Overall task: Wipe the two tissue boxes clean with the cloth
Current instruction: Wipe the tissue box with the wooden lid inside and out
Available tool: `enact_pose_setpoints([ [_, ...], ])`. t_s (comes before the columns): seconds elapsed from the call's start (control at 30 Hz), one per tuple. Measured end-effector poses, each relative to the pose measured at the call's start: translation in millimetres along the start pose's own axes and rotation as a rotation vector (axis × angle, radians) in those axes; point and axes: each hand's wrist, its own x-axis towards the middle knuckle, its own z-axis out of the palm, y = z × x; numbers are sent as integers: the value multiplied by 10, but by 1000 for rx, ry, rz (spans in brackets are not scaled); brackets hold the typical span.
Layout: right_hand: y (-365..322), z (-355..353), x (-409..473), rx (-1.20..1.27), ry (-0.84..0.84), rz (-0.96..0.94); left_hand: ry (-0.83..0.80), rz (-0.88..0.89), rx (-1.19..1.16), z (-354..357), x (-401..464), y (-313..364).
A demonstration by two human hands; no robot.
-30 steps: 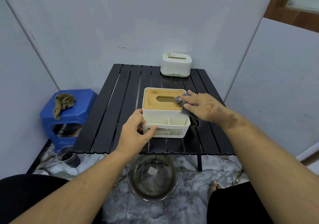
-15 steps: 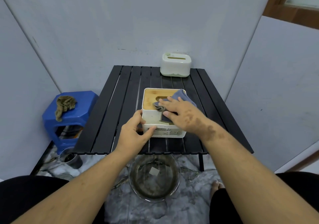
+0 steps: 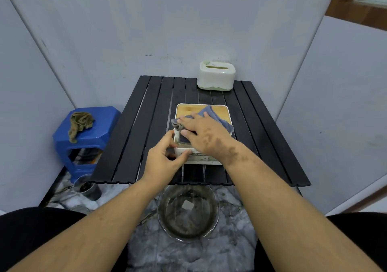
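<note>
Near white tissue box with bamboo lid (image 3: 217,109) mid black slatted worktop (image 3: 134,146). Left hand (image 3: 165,160) grips box's front corner: hold firm. Right hand (image 3: 201,131), fingers flat, presses grey-blue cloth (image 3: 209,114) on lid: sweep with even pressure, reach edges. Far white-green tissue box (image 3: 215,75) at back edge, likely next.

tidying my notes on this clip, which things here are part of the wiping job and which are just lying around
In the job:
near tissue box, steadied by the left hand
grey cloth, pressed on it by the right hand
far tissue box, untouched

Lying about:
blue stool with a brown rag
glass bowl on the floor
dark cup
</note>
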Motion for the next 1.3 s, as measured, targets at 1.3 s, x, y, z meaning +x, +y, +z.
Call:
enact_pose_setpoints([
  [1.3, 705, -362, -176, 122, 168, 426, -112, -11, -24, -15, 22, -80],
])
